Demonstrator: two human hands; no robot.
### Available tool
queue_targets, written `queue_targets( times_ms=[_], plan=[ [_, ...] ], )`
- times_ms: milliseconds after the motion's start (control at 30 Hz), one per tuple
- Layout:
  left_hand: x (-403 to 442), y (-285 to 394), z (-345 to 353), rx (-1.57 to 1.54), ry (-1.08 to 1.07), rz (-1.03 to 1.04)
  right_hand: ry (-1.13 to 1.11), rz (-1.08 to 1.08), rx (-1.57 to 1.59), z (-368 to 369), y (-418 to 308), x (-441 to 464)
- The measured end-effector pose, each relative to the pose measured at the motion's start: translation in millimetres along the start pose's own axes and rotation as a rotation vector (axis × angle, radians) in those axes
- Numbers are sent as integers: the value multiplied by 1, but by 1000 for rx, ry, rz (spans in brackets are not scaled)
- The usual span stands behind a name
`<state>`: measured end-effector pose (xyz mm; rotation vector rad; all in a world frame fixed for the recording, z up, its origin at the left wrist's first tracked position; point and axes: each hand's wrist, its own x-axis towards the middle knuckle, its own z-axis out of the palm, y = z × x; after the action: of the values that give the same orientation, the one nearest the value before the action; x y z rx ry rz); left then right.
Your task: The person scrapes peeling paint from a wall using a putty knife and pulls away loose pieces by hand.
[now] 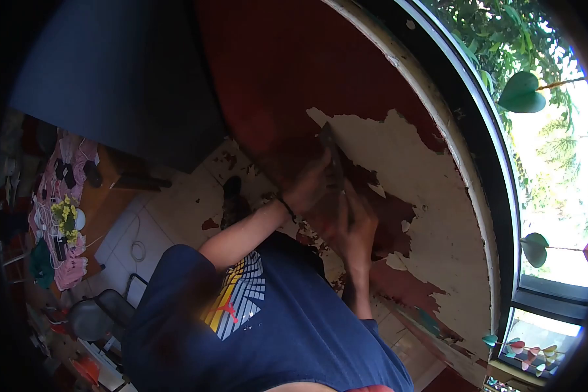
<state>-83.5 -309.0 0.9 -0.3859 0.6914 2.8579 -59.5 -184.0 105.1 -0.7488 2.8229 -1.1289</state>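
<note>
My left hand (pixel 309 187), with a dark band at the wrist, reaches in from the left and is closed against a dark, flat scraper-like tool (pixel 333 160). Just to the lower right, my right hand (pixel 359 225) is wrapped round the lower part of the same tool. The tool's upper end touches the wall (pixel 398 153) at the border between red paint (pixel 307 59) and a bare beige patch. Ragged strips of red paint remain beside both hands. Motion and shadow blur the fingers of my left hand.
On the right is a window (pixel 555 196) with hanging leaf-shaped ornaments. At the left, a wooden table (pixel 111 202) bears cables and yellow flowers, with a dark chair (pixel 95 319) nearby. Red paint flakes (pixel 210 224) lie on the tiled floor (pixel 183 202).
</note>
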Motion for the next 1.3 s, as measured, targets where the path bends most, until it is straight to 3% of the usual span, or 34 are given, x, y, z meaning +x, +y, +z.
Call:
queue_targets(
  times_ms=[133, 200, 300, 433, 633, 700, 833, 900, 933, 1000, 1033, 1100, 1200, 1300],
  plan=[
    [-14, 1, 10, 158, 86, 103, 133, -140, 62, 19, 26, -29],
    [-15, -3, 15, 392, 9, 140, 42, 405, 753, 9, 8, -44],
    [-20, 1, 28, 376, 36, 220, 63, 505, 1029, 14, 12, -42],
    [-23, 33, 31, 286, -13, 203, 142, 453, 995, 37, 4, -21],
    [-12, 31, 24, 494, -1, 302, 81, 417, 967, 27, 3, -23],
    [-12, 45, 26, 234, 49, 220, 111, 405, 871, 35, -3, -5],
    [-14, 75, 15, 170, -45, 149, 99, 298, 698, 51, -8, 7],
    [-18, 66, 14, 259, 14, 62, 46, 545, 1041, 37, -23, -7],
    [-16, 58, 11, 258, 19, 62, 43, 547, 1043, 35, -18, -13],
    [-11, 45, 8, 609, -88, 349, 25, 587, 1079, 29, -1, -20],
    [-10, 48, 7, 602, -86, 344, 25, 594, 1073, 29, 5, -18],
    [-8, 59, 5, 403, -235, 102, 35, 565, 926, 30, 9, -11],
    [-9, 73, 3, 378, -289, -26, 14, 579, 866, 35, 7, -4],
    [-9, 75, 7, 475, -235, 6, 114, 551, 869, 42, 3, -7]
  ],
)
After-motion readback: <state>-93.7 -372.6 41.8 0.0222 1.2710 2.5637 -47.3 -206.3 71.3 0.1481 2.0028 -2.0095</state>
